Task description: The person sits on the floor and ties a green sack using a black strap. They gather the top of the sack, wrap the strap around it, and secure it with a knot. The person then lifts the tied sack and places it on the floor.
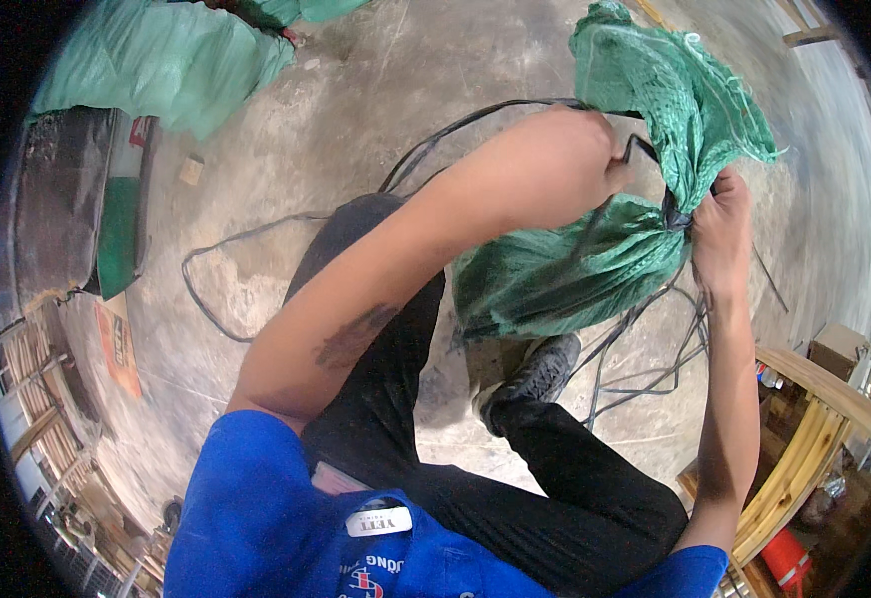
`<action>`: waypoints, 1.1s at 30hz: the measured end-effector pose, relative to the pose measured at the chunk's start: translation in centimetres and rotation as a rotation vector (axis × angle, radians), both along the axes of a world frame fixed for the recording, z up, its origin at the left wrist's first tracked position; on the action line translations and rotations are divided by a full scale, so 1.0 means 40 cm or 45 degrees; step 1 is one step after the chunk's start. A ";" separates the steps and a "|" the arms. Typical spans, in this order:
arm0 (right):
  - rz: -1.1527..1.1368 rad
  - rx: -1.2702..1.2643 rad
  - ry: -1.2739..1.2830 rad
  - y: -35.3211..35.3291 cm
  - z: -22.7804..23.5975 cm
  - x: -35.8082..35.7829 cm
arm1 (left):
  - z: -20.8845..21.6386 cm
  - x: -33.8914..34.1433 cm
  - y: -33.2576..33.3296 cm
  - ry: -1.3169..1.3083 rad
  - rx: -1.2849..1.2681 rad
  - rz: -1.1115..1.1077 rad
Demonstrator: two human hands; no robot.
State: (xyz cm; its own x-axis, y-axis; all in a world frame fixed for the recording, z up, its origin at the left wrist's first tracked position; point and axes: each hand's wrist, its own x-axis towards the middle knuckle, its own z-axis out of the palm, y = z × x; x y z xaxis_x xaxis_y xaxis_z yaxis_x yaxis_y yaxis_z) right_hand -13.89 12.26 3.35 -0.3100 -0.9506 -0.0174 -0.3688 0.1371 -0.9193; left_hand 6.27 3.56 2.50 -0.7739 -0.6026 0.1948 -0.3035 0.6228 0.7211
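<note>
A green woven sack (565, 279) lies on the floor between my legs, its neck gathered and its loose mouth flaring upward. Dark cord (675, 213) wraps around that neck. My left hand (580, 159) is closed just left of the neck, with a length of black cord coming out of its fingers. At the right side of the tied neck, my right hand (722, 224) is closed on the cord; its fingertips are partly hidden by the sack.
Loose black strapping (218, 324) trails over the concrete floor on both sides of the sack. More green sacks (166, 65) lie at the far left, above a dark box-like object (66, 199). A wooden rack (799, 478) stands at the near right.
</note>
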 end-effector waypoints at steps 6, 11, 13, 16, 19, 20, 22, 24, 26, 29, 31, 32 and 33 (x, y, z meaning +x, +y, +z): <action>0.053 -0.036 0.076 0.001 -0.005 -0.006 | -0.052 -0.062 0.030 0.635 1.483 -0.039; 0.107 -0.037 0.049 0.004 -0.005 -0.013 | -0.096 -0.107 0.039 0.815 1.656 -0.094; 0.095 -0.018 0.029 0.008 -0.003 -0.013 | -0.111 -0.120 0.041 0.816 1.776 -0.114; 0.116 -0.013 -0.063 0.015 0.001 -0.011 | -0.120 -0.130 0.046 0.774 1.799 -0.082; 0.129 -0.112 0.054 0.025 0.002 -0.013 | -0.109 -0.132 0.046 0.845 1.896 -0.247; 0.121 -0.125 0.053 0.028 0.001 -0.015 | -0.102 -0.131 0.043 0.829 1.792 -0.241; 0.104 -0.160 0.061 0.035 -0.003 -0.023 | -0.087 -0.131 0.037 0.721 1.614 -0.194; 0.078 -0.158 0.144 0.036 -0.011 -0.035 | -0.072 -0.136 0.035 0.716 1.453 -0.187; 0.063 -0.118 0.144 0.036 -0.018 -0.047 | -0.061 -0.144 0.039 0.718 1.331 -0.128; 0.060 -0.149 0.175 0.039 -0.026 -0.057 | -0.056 -0.150 0.052 0.741 1.356 -0.085; 0.061 -0.070 0.275 0.041 -0.028 -0.055 | -0.061 -0.146 0.056 0.753 1.444 -0.111; -0.025 0.017 0.327 0.042 -0.024 -0.054 | -0.065 -0.142 0.054 0.728 1.512 -0.101; 0.012 -0.219 0.304 0.041 -0.028 -0.047 | -0.069 -0.139 0.052 0.728 1.643 -0.102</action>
